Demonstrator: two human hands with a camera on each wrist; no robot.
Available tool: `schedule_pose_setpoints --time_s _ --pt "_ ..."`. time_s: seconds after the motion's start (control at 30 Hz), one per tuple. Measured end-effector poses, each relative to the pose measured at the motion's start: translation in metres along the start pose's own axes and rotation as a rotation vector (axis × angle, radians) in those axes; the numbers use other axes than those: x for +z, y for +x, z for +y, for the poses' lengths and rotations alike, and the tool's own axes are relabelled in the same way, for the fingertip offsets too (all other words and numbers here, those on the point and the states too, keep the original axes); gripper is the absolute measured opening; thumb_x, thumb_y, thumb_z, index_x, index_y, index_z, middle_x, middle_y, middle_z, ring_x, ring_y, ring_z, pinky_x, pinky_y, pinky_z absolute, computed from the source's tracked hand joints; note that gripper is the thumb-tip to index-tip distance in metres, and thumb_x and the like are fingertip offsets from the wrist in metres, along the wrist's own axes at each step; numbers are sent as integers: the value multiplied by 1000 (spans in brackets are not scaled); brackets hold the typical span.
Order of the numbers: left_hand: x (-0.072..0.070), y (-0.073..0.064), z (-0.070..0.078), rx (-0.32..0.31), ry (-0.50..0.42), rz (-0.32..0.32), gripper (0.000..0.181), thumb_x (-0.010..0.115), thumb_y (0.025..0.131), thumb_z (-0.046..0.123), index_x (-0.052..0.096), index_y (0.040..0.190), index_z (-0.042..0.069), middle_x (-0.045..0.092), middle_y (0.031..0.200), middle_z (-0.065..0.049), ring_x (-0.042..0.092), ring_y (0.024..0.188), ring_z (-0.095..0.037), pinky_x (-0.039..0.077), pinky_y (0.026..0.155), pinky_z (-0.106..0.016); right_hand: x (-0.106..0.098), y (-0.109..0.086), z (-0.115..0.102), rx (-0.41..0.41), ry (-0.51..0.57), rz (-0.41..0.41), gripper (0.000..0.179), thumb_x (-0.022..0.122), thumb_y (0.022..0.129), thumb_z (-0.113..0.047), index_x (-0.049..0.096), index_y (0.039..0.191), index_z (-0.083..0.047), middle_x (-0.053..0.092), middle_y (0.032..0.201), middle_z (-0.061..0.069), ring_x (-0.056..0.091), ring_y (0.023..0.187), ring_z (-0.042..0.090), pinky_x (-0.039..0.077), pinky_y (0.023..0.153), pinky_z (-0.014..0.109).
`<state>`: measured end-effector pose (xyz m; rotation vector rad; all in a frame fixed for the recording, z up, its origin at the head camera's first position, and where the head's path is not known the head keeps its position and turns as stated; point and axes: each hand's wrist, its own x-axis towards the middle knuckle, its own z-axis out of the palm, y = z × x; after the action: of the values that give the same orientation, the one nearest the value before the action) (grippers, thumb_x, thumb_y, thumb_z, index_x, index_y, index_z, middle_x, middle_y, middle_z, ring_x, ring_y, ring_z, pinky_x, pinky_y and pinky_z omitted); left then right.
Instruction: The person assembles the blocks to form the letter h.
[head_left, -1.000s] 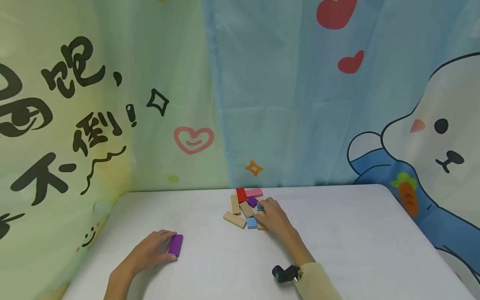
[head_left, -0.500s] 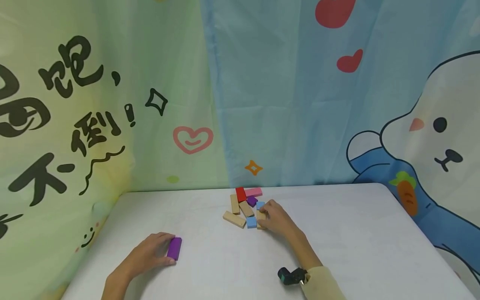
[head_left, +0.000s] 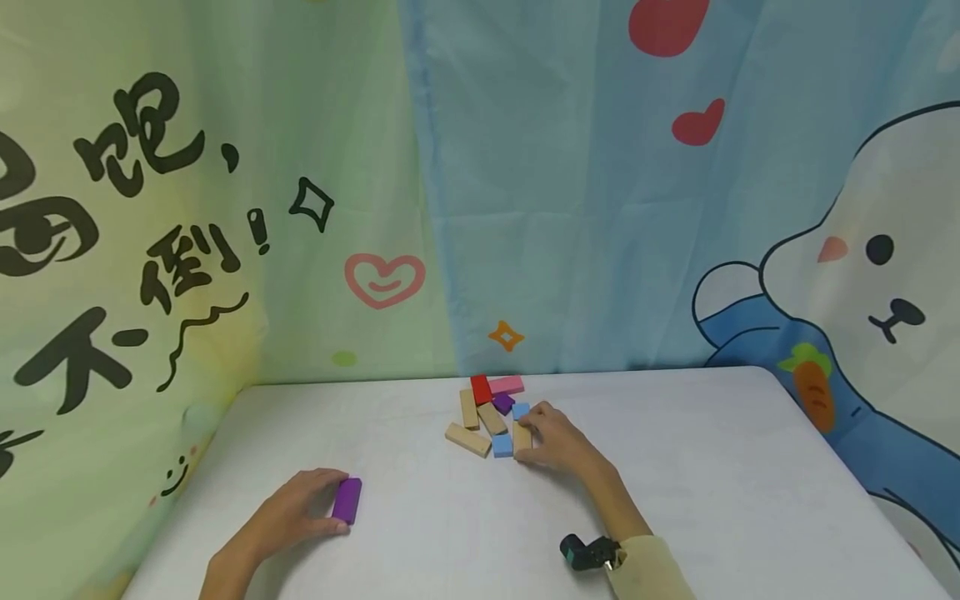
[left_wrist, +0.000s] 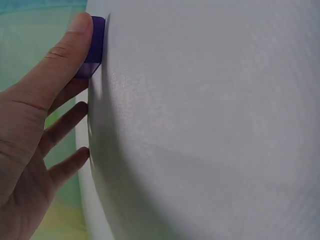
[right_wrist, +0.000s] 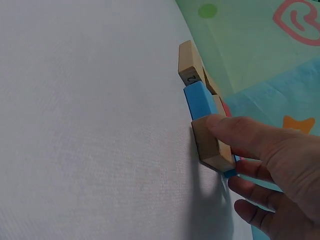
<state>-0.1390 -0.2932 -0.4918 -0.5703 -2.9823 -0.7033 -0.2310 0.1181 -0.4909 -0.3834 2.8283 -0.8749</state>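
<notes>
My left hand (head_left: pixel 292 517) pinches a purple block (head_left: pixel 347 501) by its two ends, low over the left part of the table. In the left wrist view the thumb lies against that purple block (left_wrist: pixel 98 42), while the lower fingers stay spread apart. At the back middle, my right hand (head_left: pixel 561 443) holds a plain wooden block (head_left: pixel 522 438) between thumb and forefinger, at the right side of a group of blocks. The right wrist view shows the thumb on the wooden block's (right_wrist: pixel 207 142) upper edge. Its far end is partly hidden by fingers.
Beside the held wooden block lie two blue blocks (head_left: pixel 502 446), several wooden blocks (head_left: pixel 468 439), a red block (head_left: pixel 482 389), a pink block (head_left: pixel 507 384) and another purple block (head_left: pixel 503 404). The white table (head_left: pixel 420 533) ends at a printed cloth backdrop (head_left: pixel 570 250).
My right hand has drawn slightly toward me and its fingers have come onto the wooden block, uncovering the far blue block. The left hand keeps the purple block, slightly lower in view.
</notes>
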Motion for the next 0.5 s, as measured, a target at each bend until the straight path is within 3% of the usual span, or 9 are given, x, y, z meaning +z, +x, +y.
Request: schedule_pose_setpoints --time_s 0.2,0.5 --pt "2 -1 -2 59 23 49 64 69 68 57 59 119 19 62 115 7 57 110 -19 45 93 -40 -1 -1 1 -12 -39 -22 52 76 74 -31 60 119 -13 55 114 4 50 106 19 46 94 42" --pt "3 0 -4 69 28 62 62 70 67 55 59 118 21 62 115 9 56 109 -18 45 92 -40 1 0 3 -8 -44 -17 59 76 73 -32 56 124 -10 54 117 6 50 108 20 45 96 43"
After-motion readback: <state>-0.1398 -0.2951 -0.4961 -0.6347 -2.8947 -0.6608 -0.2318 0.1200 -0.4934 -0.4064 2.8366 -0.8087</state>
